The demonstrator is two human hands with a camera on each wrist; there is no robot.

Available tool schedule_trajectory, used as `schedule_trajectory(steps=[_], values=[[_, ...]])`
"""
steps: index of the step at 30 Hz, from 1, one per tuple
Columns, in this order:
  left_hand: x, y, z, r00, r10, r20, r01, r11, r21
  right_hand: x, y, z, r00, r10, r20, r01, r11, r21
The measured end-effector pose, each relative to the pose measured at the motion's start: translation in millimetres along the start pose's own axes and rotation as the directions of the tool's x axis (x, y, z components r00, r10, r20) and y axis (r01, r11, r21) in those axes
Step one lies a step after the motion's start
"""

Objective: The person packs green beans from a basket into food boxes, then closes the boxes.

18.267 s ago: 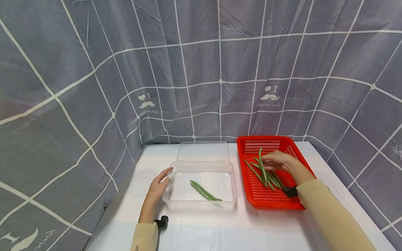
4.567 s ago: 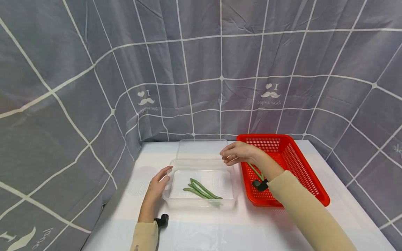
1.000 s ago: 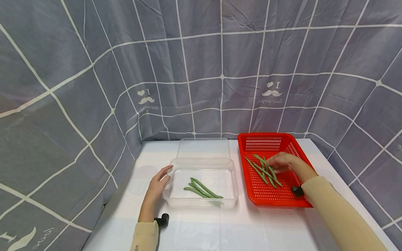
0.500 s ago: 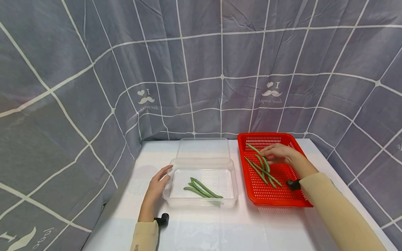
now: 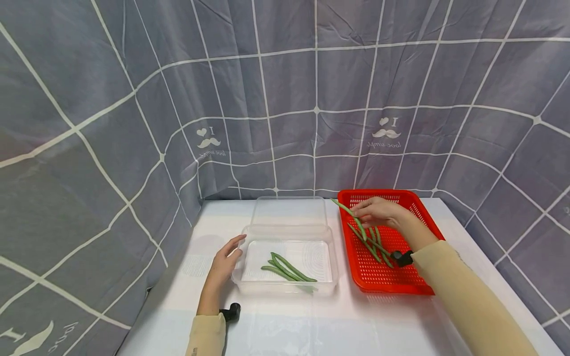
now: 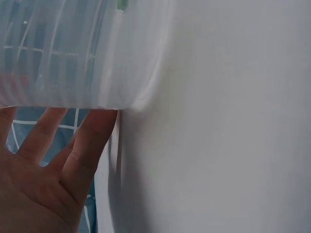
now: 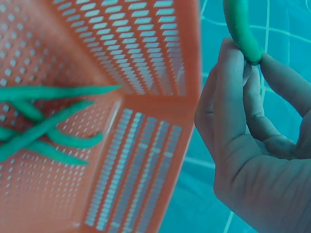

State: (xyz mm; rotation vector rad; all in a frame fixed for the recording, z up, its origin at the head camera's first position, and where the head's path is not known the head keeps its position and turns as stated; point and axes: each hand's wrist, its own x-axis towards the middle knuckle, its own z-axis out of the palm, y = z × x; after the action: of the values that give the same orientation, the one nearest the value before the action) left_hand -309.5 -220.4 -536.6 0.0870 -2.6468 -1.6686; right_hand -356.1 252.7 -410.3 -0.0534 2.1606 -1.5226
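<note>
On the curtain (image 5: 285,81), "love" (image 5: 392,144) reads mirrored; your right hand (image 5: 378,210) pinches a bean (image 5: 359,228), your relaxed left hand (image 5: 224,262) touches the box (image 5: 250,287); sleeve lettering (image 5: 194,351) is cropped.

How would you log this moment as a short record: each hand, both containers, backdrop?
left hand: fingers at the left side of the clear container
right hand: pinches one green bean
clear container: loose green beans lying inside
red basket: right of the clear container; more beans inside, some crossing
backdrop: gray curtain with white grid lines
</note>
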Motion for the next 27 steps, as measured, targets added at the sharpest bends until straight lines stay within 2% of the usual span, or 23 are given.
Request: schedule_trajectory(steps=[14,27], values=[[-1.9,-0.2,1.6,1.000,0.006,0.004,-0.006,1.000,-0.016,11.7,-18,37,1.000,-0.012,0.027,0.014,0.999,-0.049],[-1.5,0.6,-0.1,1.000,0.006,0.006,-0.006,1.000,-0.027,35.2,-27,83,0.996,-0.002,0.093,0.006,0.999,-0.044]])
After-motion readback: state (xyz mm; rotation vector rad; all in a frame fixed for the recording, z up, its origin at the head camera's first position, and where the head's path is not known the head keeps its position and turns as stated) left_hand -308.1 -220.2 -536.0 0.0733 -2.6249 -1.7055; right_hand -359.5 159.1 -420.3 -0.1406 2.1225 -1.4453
